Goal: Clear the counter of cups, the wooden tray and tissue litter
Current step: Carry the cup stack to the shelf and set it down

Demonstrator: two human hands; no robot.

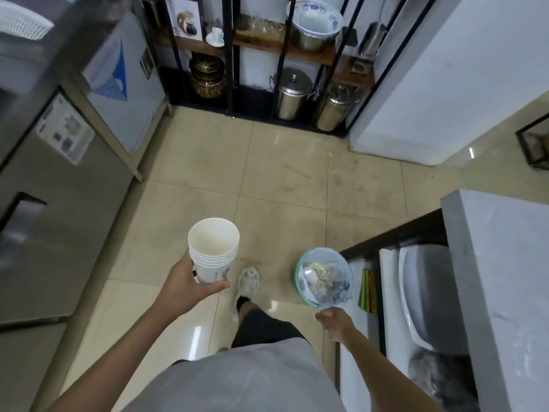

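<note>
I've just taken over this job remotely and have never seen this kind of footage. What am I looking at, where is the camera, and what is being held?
There is no machine here. A person is working with bare hands, and the single picture comes from a wide-angle camera worn on their head, looking forward and down, so you see both arms, their shirt and one shoe.

The left hand holds a stack of white paper cups upright; the top cup looks empty.

The right hand holds nothing I can see, with its fingers loosely curled just at the near edge of a small bin. The bin stands on the tiled floor, beside a grey counter, and is lined with a bag and full of litter.

Metal pots sit on the shelves ahead.
</note>
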